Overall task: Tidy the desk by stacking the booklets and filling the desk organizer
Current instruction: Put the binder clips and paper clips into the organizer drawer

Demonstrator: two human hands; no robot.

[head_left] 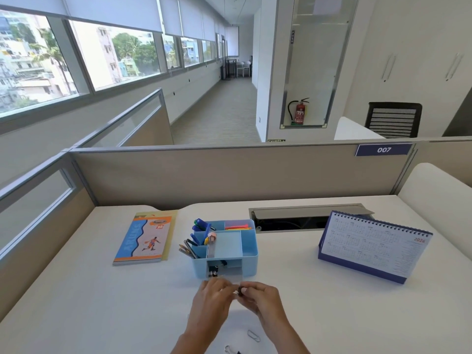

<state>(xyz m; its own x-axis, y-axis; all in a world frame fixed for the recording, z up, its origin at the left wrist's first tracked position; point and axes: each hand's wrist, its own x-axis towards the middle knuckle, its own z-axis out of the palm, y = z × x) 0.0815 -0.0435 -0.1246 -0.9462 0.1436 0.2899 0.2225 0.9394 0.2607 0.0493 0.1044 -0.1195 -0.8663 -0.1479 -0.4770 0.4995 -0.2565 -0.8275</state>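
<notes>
Task is looking mostly done, judging by the desk: the booklets [145, 240] are sitting stacked at the left, approx. squared, an orange/blue cover on top w/ a yellowish one showing along its right and far edges. The blue desk organizer [226, 247] is standing mid-desk and is already filling up: pens & markers [196, 235] are leaning out of its left compartments, coloured strips (sticky flags, prob.) [236, 227] are lying in the back right one, and a black binder clip [213, 270] is sitting in the open front drawer. Both hands are working just in front of that drawer: the right hand [258, 298] is pinching a small black binder clip [240, 292] narrowly betw. thumb and fingertips, and the left hand [213, 293] is closing on the same clip's wire end, fingers bunched; can't tell if it is really gripping or only steadying. Still left, it seems: this clip, a loose paper clip [253, 335] near the front edge, and another clip [231, 350] half cut off at the bottom. Writing: partition tag [384, 149] is reading "007"; the desk calendar [375, 247] at right is showing "2026"; the top booklet's blue lettering is running sideways, too blurred to read for sure; the glass door behind is carrying "PUSH" vertically.
</notes>
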